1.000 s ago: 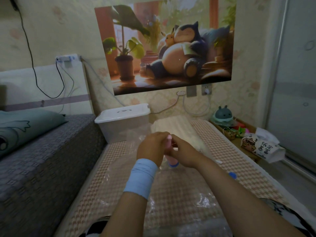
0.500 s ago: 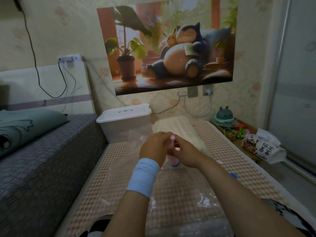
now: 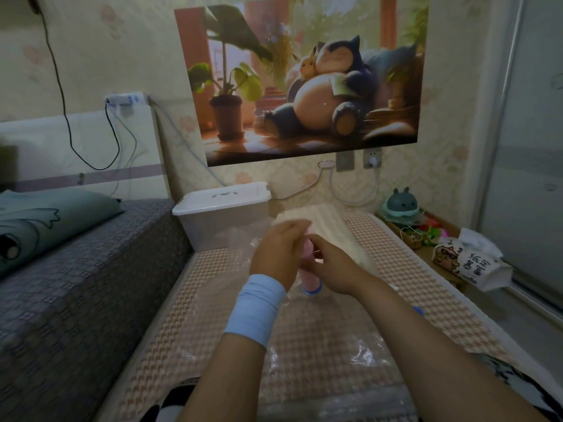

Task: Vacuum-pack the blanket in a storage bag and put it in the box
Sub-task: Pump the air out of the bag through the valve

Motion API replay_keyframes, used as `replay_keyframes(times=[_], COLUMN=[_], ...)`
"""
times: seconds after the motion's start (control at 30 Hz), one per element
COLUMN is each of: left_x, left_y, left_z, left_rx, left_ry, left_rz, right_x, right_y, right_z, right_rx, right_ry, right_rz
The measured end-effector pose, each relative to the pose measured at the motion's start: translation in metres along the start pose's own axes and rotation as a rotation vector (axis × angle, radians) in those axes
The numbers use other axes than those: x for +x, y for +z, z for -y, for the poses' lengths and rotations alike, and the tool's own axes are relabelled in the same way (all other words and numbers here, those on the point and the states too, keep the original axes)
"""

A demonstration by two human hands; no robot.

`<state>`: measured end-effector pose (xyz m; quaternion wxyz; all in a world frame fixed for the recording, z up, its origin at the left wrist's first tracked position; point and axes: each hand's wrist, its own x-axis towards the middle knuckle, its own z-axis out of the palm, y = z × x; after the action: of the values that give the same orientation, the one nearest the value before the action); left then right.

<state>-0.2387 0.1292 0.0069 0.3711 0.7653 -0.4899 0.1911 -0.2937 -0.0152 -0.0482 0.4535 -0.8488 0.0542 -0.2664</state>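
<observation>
My left hand [image 3: 275, 254], with a blue wristband [image 3: 257, 309], curls round the upper part of a pink pump [image 3: 310, 283], and my right hand [image 3: 330, 269] grips it from the other side. The pump stands upright, its blue foot on the clear storage bag [image 3: 320, 354] spread over the checked mat [image 3: 426, 284]. The cream blanket [image 3: 332, 226] lies folded just beyond my hands; whether plastic covers it I cannot tell. The lidded box [image 3: 222, 220] sits left of it.

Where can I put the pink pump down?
Bare spots: the grey cover between pillow and mat, the box lid, and the mat strip right of the blanket. Crowded: the side shelf with toys and tissues.
</observation>
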Motion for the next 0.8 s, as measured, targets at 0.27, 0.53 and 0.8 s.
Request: replay_keyframes(times=[0.27, 0.53, 0.8], left_x=[-0.003, 0.000, 0.001], left_y=[0.017, 0.042, 0.073], left_z=[0.009, 0.014, -0.003], left_rx=[-0.512, -0.687, -0.592], left_ry=[-0.255, -0.317, -0.254], left_rz=[0.143, 0.186, 0.183], right_x=[-0.010, -0.022, -0.032], right_y=[-0.011, -0.041, -0.058], right_z=[0.006, 0.017, 0.020], right_rx=[0.018, 0.011, -0.472], right_ry=[-0.017, -0.011, -0.186], right_rz=[-0.002, -0.197, -0.207])
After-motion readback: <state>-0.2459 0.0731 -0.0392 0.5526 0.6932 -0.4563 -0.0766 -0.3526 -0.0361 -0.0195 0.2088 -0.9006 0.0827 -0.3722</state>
